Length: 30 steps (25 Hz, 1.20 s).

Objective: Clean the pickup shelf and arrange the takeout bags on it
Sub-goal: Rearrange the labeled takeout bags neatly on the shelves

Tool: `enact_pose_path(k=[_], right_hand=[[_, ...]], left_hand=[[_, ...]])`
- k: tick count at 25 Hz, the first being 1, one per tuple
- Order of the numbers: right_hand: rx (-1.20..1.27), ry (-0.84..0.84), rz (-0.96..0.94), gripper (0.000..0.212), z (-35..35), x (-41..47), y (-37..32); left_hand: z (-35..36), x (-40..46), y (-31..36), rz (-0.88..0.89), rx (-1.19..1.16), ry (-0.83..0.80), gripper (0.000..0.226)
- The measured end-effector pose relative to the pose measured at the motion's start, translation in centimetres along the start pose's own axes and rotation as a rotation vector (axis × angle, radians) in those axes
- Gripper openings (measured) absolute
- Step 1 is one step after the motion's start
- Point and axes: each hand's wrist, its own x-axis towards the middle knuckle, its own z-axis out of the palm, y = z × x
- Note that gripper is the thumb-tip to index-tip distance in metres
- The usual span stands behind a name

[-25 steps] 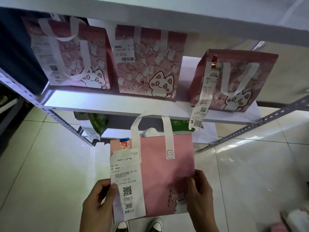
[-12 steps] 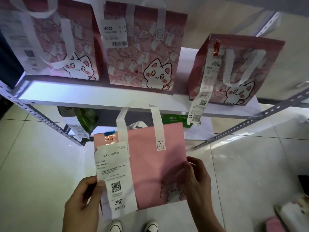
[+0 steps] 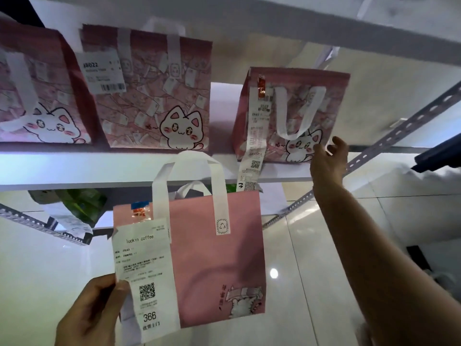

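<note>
A person stands in front of a white metal pickup shelf (image 3: pixel 104 168), seen from a head camera looking forward and down. The left hand (image 3: pixel 92 313) holds up a plain pink takeout bag (image 3: pixel 214 260) below the shelf's front edge. Its thumb presses on the left edge of a white "luckin coffee" receipt (image 3: pixel 144 278) taped to the bag's front, while the curled fingers grip the bag's left side behind it. The receipt shows a QR code and the number 366. The bag hangs to the right of that hand, its white handles (image 3: pixel 189 181) standing upright in front of the shelf edge.

The right hand (image 3: pixel 326 163) reaches up to the shelf, fingers loosely spread, at the lower right corner of a pink cat-print bag (image 3: pixel 296 101) standing at the right end of the shelf. The fingertips are at or just beside the bag; whether they touch it cannot be told. A long receipt strip (image 3: pixel 254 143) hangs from this bag over the shelf edge.

Two more cat-print bags stand on the shelf further left: a middle bag (image 3: pixel 159 96) with a barcode label (image 3: pixel 102 71), and a left bag (image 3: pixel 37 96) cut off by the frame. A green package (image 3: pixel 82 206) sits on the tier below.
</note>
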Motion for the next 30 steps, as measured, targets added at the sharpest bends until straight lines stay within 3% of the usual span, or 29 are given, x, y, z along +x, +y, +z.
enact_pose_path(k=[4,12,19,25,30], right_hand=[[-0.019,-0.091,0.058,0.068,0.1,5.6,-0.7],[-0.036,-0.200,-0.031,0.025,-1.1,6.2,0.1],[0.086,-0.063,-0.021,0.022,-8.2,-0.3,-0.2],[0.039,0.066,0.002,0.018,-17.6,-4.8,0.5],[0.008,0.168,0.103,0.030,-25.0,-7.5,2.4]], left_hand=[[0.6,0.2,1.4,0.077,0.091,-0.081,0.016],[1.4,0.0,4.1,0.052,0.099,-0.183,0.030],[1.7,-3.0,9.3,0.206,0.129,-0.148,0.022],[2.6,-3.6,12.6,0.041,-0.008,-0.075,0.020],[6.0,-4.1,16.6,0.053,-0.032,-0.113,0.021]])
